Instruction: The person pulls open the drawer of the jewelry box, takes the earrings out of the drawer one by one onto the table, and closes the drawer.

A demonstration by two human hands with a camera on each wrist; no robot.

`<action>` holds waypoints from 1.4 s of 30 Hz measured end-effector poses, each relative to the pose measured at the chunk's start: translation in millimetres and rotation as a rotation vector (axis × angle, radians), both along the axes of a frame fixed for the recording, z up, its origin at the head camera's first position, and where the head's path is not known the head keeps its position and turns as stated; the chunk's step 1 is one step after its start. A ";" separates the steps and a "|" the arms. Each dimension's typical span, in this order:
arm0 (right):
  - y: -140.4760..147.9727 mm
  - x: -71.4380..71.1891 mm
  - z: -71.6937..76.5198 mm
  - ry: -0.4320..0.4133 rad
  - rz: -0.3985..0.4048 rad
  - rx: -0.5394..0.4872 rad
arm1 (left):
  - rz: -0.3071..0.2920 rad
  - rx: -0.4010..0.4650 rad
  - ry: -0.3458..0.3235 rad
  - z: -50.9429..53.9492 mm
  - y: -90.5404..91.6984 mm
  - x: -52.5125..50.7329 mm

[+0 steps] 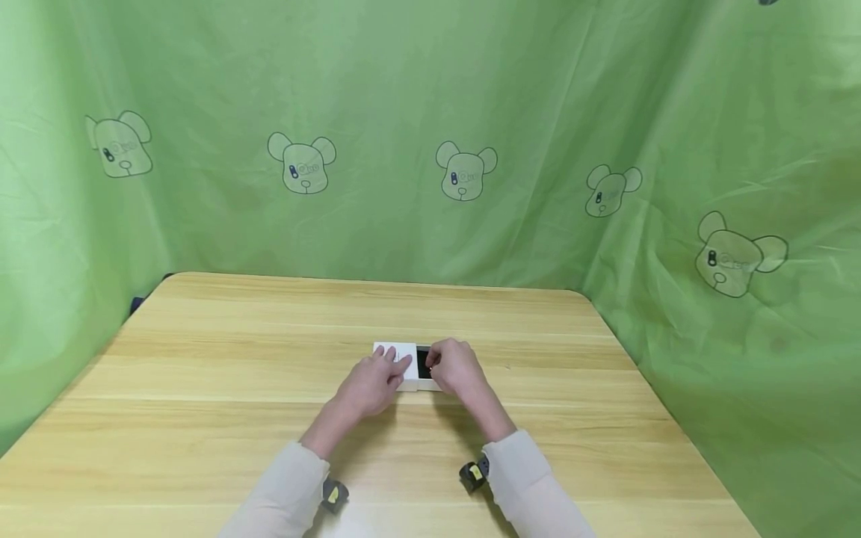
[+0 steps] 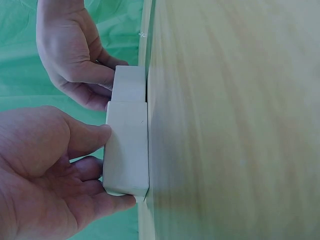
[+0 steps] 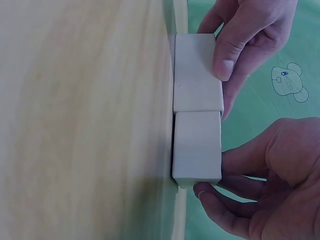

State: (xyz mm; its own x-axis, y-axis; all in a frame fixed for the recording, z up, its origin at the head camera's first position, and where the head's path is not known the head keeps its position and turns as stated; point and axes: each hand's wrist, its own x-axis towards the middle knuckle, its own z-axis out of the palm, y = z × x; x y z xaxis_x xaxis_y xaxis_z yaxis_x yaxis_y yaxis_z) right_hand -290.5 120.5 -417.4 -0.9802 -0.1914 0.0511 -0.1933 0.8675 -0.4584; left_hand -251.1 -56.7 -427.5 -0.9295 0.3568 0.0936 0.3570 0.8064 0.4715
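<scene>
Two-handed, clamps fingers [image 2: 116,202] of left hand [image 1: 370,382] on white sleeve [image 2: 127,150] and of right hand [image 1: 455,366] on tray [image 2: 129,84], presumably to steady both.

Green cloth [image 1: 390,75] printed with outlined bear heads [image 1: 463,179] surrounds 3 sides of a wood-grain table [image 1: 168,448].

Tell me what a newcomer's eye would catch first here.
Probably the green curtain, printed with cartoon animal heads, behind and beside the wooden table. Next, the white box on it, partly open, the left hand on its cover, the right hand at its dark interior.
</scene>
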 end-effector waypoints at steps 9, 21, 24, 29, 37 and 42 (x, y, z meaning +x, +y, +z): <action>-1.6 0.0 -1.4 0.001 -0.016 -0.019 | 0.009 0.018 -0.019 0.5 -0.1 0.8; -2.2 1.8 -3.1 0.045 -0.007 -0.010 | 0.005 0.013 -0.017 1.0 -0.1 2.1; -2.4 2.2 -2.4 0.047 -0.003 -0.018 | 0.006 0.014 -0.021 1.9 -0.1 2.2; -2.9 2.9 -1.3 0.038 -0.008 -0.025 | 0.003 0.012 -0.009 2.1 -0.3 2.0; -5.7 4.0 -0.7 0.038 -0.027 0.027 | 0.001 0.010 0.003 1.5 0.2 1.7; -7.4 5.7 0.2 0.039 -0.036 0.046 | -0.002 0.007 0.007 1.9 0.1 2.4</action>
State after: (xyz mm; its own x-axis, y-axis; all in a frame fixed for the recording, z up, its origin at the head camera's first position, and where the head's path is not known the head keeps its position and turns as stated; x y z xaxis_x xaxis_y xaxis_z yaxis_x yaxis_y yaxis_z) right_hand -284.8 113.1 -417.2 -0.9839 -0.1594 0.0811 -0.1787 0.8941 -0.4106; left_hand -248.7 -56.6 -425.6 -0.9281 0.3580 0.1023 0.3618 0.8025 0.4745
